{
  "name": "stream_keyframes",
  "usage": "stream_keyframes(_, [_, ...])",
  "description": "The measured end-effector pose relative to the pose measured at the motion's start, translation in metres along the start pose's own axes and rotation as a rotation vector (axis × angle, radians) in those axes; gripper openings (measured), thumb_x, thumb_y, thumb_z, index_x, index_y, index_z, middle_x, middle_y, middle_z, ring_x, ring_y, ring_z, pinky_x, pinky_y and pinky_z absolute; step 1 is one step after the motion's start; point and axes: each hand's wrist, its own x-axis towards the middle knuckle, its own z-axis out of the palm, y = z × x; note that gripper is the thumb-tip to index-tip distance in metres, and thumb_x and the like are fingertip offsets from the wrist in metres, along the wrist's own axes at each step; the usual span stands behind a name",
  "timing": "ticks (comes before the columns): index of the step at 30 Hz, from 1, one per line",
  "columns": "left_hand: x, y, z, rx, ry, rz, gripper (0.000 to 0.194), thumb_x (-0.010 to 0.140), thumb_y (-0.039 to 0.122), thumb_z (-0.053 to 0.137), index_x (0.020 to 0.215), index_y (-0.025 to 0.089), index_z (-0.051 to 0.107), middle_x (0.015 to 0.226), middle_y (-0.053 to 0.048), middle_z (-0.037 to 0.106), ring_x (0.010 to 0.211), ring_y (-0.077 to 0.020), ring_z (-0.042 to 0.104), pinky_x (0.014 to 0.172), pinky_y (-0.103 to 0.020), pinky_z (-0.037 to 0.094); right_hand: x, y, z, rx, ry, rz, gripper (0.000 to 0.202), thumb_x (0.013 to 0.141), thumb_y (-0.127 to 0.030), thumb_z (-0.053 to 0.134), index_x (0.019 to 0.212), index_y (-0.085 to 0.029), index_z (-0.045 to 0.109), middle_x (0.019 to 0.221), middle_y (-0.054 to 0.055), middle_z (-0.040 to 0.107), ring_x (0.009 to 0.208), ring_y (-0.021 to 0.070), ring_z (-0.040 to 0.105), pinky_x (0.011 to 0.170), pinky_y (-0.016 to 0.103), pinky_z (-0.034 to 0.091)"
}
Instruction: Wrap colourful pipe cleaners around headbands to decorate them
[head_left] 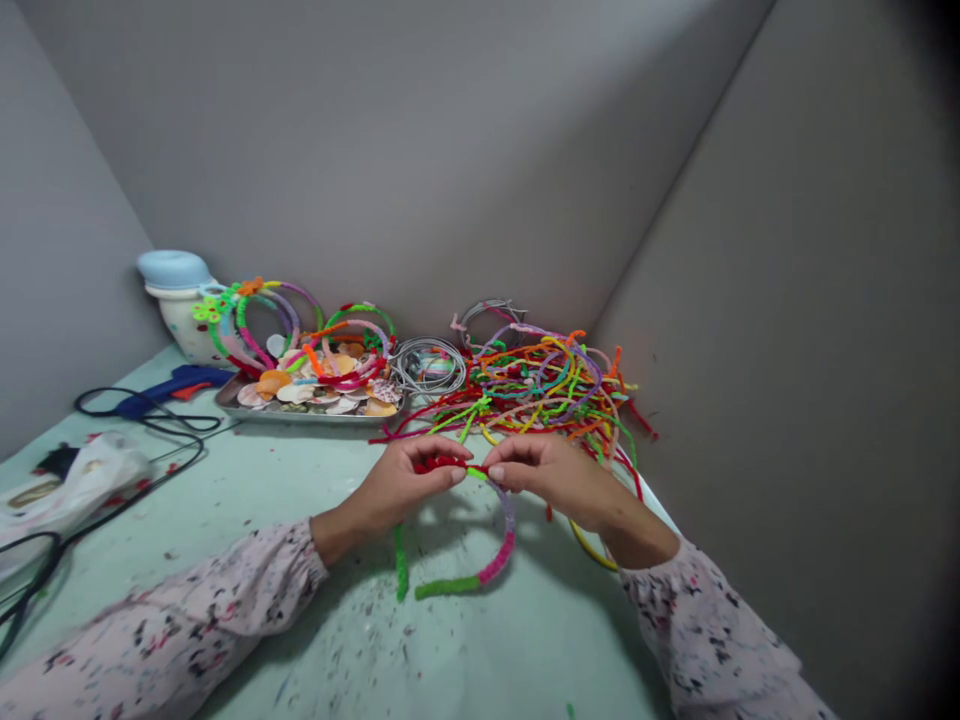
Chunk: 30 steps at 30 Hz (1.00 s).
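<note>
Grip pinched together, left hand [399, 482] and right hand [561, 480] clamp the curved fuzzy band [498, 560]

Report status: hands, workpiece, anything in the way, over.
Left hand and right hand pinching fuzzy band. Band curved, one green end free. Pipe-cleaner pile just beyond the hands, not covering the band.

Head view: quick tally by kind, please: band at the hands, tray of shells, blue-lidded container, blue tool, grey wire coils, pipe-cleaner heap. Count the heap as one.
Bent fuzzy band, held by left hand and right hand: 1
Tray: 1
Blue-lidded container: 1
Blue tool: 1
Grey wire coils: 2 visible
Pipe-cleaner heap: 1
Total: 7
</note>
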Motion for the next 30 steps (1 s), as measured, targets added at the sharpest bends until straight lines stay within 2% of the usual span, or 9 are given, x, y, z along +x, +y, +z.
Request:
stream_keyframes(5, [0.001, -0.001, 0.0, 0.061, 0.008, 0.004, 0.023, 0.073, 0.034, 0.068, 0.082, 0.013, 0.069, 0.075, -0.002, 0.064, 0.066, -0.0109, 0.052, 0.061, -0.022, 0.039, 0.001, -0.003, 0.003, -0.009, -0.006, -0.002, 0.009, 0.072, -0.023, 0.063, 0.078, -0.016, 0.064, 0.066, -0.003, 0.056, 0.06, 0.0099, 0.047, 0.058, 0.023, 0.035])
stream_keyframes(13, [-0.001, -0.002, 0.0, 0.07, 0.018, -0.006, 0.02, 0.075, 0.034, 0.066, 0.081, 0.015, 0.068, 0.073, 0.0, 0.061, 0.063, -0.0097, 0.048, 0.058, -0.021, 0.036, 0.005, 0.006, 0.002, -0.01, -0.05, -0.096, 0.007, 0.074, -0.022, 0.062, 0.079, -0.018, 0.065, 0.067, -0.003, 0.055, 0.06, 0.0095, 0.045, 0.057, 0.024, 0.033])
stream_keyframes(17, [0.0, 0.0, 0.0, 0.059, 0.016, -0.023, 0.02, 0.075, 0.033, 0.066, 0.081, 0.014, 0.067, 0.07, 0.0, 0.059, 0.06, -0.0091, 0.046, 0.056, -0.021, 0.035, 0.006, 0.009, 0.002, 0.003, -0.041, -0.079, 0.01, 0.075, -0.024, 0.062, 0.081, -0.017, 0.065, 0.069, -0.002, 0.057, 0.062, 0.0102, 0.047, 0.059, 0.024, 0.035])
stream_keyframes(21, [0.0, 0.001, 0.001, 0.082, 0.012, -0.008, 0.02, 0.074, 0.033, 0.066, 0.08, 0.014, 0.067, 0.071, 0.0, 0.059, 0.063, -0.0103, 0.047, 0.058, -0.022, 0.035, 0.006, 0.007, 0.002, 0.03, -0.042, -0.095, 0.018, 0.079, -0.029, 0.06, 0.091, -0.018, 0.067, 0.074, 0.0, 0.06, 0.066, 0.0116, 0.052, 0.063, 0.026, 0.04])
stream_keyframes(30, [0.0, -0.001, 0.0, 0.149, -0.014, 0.048, 0.018, 0.075, 0.031, 0.064, 0.081, 0.015, 0.069, 0.074, 0.0, 0.058, 0.067, -0.0112, 0.048, 0.061, -0.022, 0.036, 0.008, 0.012, 0.012, -0.086, 0.023, -0.144, 0.013, 0.077, -0.026, 0.06, 0.084, -0.017, 0.066, 0.07, -0.001, 0.058, 0.062, 0.0104, 0.047, 0.057, 0.023, 0.036])
